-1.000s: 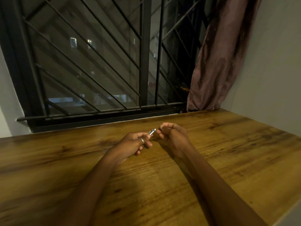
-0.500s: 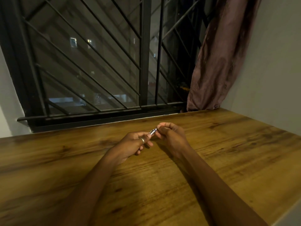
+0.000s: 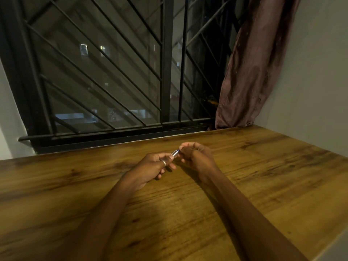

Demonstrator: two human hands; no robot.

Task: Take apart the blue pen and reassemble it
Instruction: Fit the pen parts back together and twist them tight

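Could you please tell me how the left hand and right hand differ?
The left hand wears a silver ring; the right hand shows none. The left hand grips the blue pen, while the right hand pinches its silvery end. Both have curled fingers.

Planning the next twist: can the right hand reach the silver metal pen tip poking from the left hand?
Likely yes: the right hand is right at the silver metal pen tip the left hand grips, nothing between.
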